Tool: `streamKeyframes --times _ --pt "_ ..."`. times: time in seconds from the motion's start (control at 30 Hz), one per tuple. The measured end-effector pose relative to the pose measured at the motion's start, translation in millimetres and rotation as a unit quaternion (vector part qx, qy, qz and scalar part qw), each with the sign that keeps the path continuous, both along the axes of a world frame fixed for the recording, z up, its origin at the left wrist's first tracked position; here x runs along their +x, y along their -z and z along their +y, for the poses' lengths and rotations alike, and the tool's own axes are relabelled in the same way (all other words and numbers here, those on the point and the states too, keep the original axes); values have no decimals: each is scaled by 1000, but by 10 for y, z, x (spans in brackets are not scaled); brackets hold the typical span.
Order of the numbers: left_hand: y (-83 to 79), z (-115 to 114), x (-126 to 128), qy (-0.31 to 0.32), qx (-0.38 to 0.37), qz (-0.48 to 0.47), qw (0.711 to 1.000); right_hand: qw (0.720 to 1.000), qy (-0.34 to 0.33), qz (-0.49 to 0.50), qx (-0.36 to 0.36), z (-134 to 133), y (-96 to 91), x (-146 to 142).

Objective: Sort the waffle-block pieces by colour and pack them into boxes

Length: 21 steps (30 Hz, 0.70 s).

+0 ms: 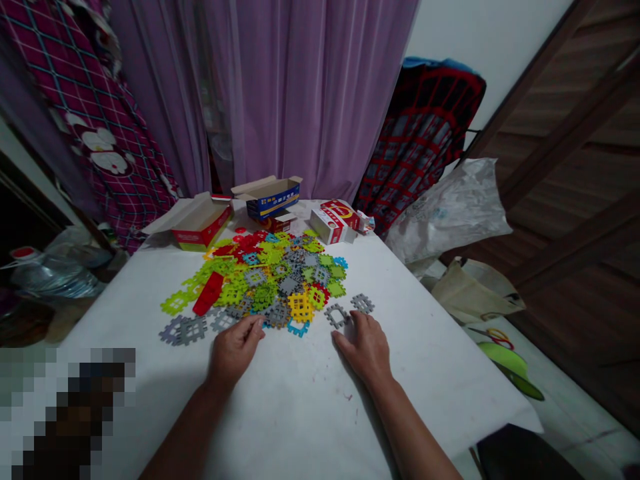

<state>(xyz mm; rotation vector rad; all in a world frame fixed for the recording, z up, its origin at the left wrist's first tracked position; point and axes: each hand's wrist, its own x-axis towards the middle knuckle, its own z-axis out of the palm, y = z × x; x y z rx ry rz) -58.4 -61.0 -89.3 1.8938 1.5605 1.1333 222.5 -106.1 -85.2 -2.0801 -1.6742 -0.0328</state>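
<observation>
A pile of flat plastic interlocking tiles (270, 277) in green, grey, red, yellow and blue lies on the white table (300, 407). My left hand (235, 350) rests palm down at the pile's near edge, fingers together and lightly curled, fingertips touching grey tiles. My right hand (367, 347) lies flat with fingers stretched out, fingertips by a grey tile (337, 315). Another grey tile (362, 303) sits just beyond it. A long red piece (209, 293) lies at the pile's left side.
Several open cardboard boxes stand at the table's far edge: a red and green box (197, 223), a blue box (273, 197), a red and white box (335, 220). Purple curtains hang behind. A plastic bag (450, 207) and a folded chair (425, 133) stand to the right.
</observation>
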Motion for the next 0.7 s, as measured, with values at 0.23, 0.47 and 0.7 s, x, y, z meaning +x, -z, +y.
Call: streamKeyframes --times 0.23,0.47,0.7 --pt "-30 -2 5 2 -6 -1 1000 999 28 5 -38 57 -65 -93" --pt "17 11 -11 -1 -12 -5 1000 994 63 79 41 13 35 143" --pt "-4 22 -9 6 -9 -1 1000 972 143 159 92 158 63 592"
